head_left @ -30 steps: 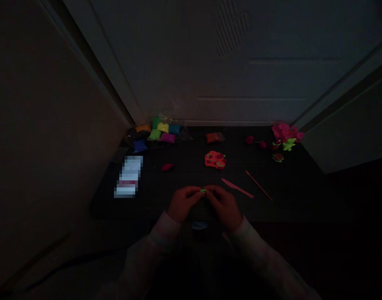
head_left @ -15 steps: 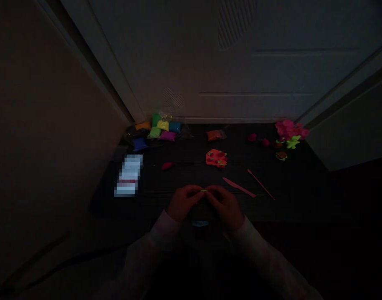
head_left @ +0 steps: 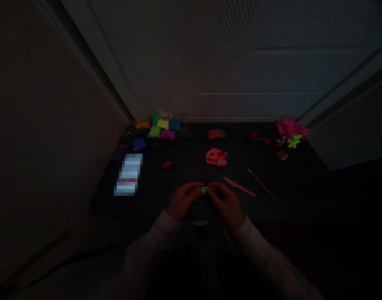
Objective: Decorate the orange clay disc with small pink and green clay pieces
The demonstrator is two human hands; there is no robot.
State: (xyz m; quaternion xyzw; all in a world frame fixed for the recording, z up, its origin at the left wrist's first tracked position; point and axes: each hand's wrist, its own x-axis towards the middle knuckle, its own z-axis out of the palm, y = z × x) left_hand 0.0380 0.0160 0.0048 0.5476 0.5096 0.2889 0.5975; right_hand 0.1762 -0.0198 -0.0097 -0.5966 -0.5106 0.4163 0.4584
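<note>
The room is very dark. My left hand (head_left: 183, 200) and my right hand (head_left: 226, 202) meet over the near edge of a dark table (head_left: 178, 183). Between their fingertips they pinch a small bit of bright green clay (head_left: 204, 190). Both hands are closed around it. Just beyond my right hand lies a pink flat modelling tool (head_left: 239, 187), and a thin pink stick (head_left: 261, 183) lies to its right. A red clay piece with green dots (head_left: 216, 158) sits farther back in the middle.
Several coloured clay packets (head_left: 159, 129) are piled at the back left, an orange packet (head_left: 215, 134) at the back middle. Pink and green clay figures (head_left: 290, 135) stand at the back right. A small red lump (head_left: 167, 165) and a blurred card (head_left: 128, 175) lie left. A door is behind.
The hands have closed in slightly around the green clay and shifted a little forward. The view has tilted down a touch. Nothing on the table has moved.
</note>
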